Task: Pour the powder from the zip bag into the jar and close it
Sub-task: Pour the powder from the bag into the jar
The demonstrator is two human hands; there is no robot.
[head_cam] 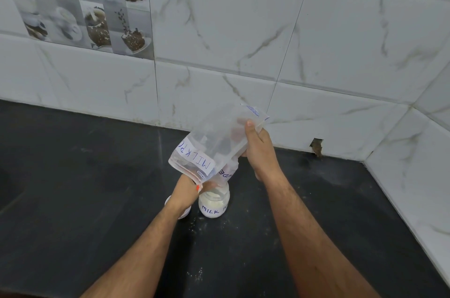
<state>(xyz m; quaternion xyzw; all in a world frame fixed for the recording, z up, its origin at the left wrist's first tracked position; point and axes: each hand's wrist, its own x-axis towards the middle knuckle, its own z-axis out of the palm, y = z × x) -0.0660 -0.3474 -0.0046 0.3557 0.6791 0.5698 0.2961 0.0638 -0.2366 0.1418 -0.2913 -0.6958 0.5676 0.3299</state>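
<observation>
A clear zip bag (pixel 214 142) with a white label reading MILK PO is held upside down, its open mouth right over the jar. My right hand (pixel 259 149) grips the bag's raised bottom end. My left hand (pixel 186 189) pinches the bag's mouth by the jar rim and is partly hidden under the bag. The small glass jar (pixel 214 202), labelled MILK, stands upright on the counter with white powder inside and no lid on. A white lid (pixel 183 213) lies just left of the jar, mostly hidden behind my left wrist.
The black stone counter (pixel 97 188) carries scattered white powder specks (pixel 196 223) in front of the jar. White marble-pattern wall tiles (pixel 316 42) rise behind and on the right, meeting in a corner at the right. A chipped hole (pixel 316 145) marks the wall's base.
</observation>
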